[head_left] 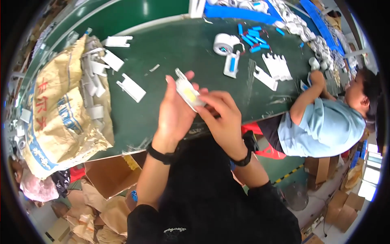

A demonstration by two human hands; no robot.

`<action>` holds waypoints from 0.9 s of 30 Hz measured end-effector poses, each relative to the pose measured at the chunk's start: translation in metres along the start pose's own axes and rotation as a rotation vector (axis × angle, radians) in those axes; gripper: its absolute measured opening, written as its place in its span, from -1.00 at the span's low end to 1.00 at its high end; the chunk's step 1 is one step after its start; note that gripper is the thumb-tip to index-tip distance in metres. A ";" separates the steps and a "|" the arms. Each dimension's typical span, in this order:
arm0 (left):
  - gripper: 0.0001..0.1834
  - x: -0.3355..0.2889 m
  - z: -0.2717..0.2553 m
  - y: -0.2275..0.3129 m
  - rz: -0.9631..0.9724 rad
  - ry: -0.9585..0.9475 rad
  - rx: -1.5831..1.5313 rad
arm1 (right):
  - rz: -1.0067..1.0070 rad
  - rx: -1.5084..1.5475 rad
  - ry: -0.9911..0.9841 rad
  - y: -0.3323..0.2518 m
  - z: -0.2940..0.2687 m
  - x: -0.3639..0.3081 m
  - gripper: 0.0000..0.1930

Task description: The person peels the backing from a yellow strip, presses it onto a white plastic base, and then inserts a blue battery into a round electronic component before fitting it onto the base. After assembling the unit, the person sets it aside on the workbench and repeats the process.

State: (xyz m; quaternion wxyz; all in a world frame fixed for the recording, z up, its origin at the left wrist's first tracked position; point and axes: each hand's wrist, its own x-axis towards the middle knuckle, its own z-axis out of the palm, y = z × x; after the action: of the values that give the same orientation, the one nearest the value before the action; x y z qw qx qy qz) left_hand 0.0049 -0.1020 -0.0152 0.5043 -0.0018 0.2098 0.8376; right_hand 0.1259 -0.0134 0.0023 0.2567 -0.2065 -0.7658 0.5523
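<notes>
A white plastic casing piece [183, 84] with a narrow prong at its far end lies across the fingers of my left hand [172, 112]. That palm faces up, the thumb sticking out beside the piece. On the piece's inner face sits a pale yellow patch [190, 94]. From the right, my right hand [223, 120] pinches the near end of the same piece between thumb and fingers. Farther off, a similar white casing [231, 65] with a blue cylindrical cell in it lies beside a round white device [223, 44].
Left stands a torn tan sack [61, 105] of white plastic parts; loose casings [133, 88] lie beside it. Several blue cells [254, 38] and a row of white casings [277, 67] are at right. A co-worker [321, 122] leans on the green table [162, 44]. Below is a cardboard box [109, 175].
</notes>
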 end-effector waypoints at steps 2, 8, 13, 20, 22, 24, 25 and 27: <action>-0.19 -0.006 0.000 0.002 0.022 0.055 0.072 | -0.248 -0.257 0.076 -0.004 0.002 -0.005 -0.78; -0.15 -0.012 0.013 0.011 0.007 0.028 0.156 | -0.408 -0.303 -0.002 -0.005 -0.002 0.008 -0.77; -0.18 -0.012 0.016 0.012 0.004 0.090 0.205 | -0.461 -0.338 -0.032 -0.006 0.002 0.014 -0.77; -0.22 -0.017 0.017 0.012 0.008 0.149 0.233 | -0.538 -0.375 -0.032 -0.005 0.006 0.015 -0.80; -0.22 -0.018 0.017 0.014 -0.002 0.141 0.235 | -0.559 -0.382 -0.018 -0.003 0.008 0.016 -0.80; -0.23 -0.019 0.017 0.014 -0.010 0.143 0.248 | -0.561 -0.375 -0.015 -0.004 0.009 0.016 -0.79; -0.23 -0.020 0.018 0.014 -0.021 0.142 0.261 | -0.561 -0.370 -0.009 -0.005 0.009 0.015 -0.79; -0.23 -0.016 0.019 0.011 -0.016 0.148 0.300 | -0.496 -0.359 0.039 0.000 0.008 0.013 -0.80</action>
State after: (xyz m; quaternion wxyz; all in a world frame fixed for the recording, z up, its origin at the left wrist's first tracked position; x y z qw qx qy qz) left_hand 0.0072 -0.1137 0.0093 0.4886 0.0100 0.3690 0.7905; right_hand 0.1104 -0.0116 0.0020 0.3578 -0.0661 -0.8730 0.3247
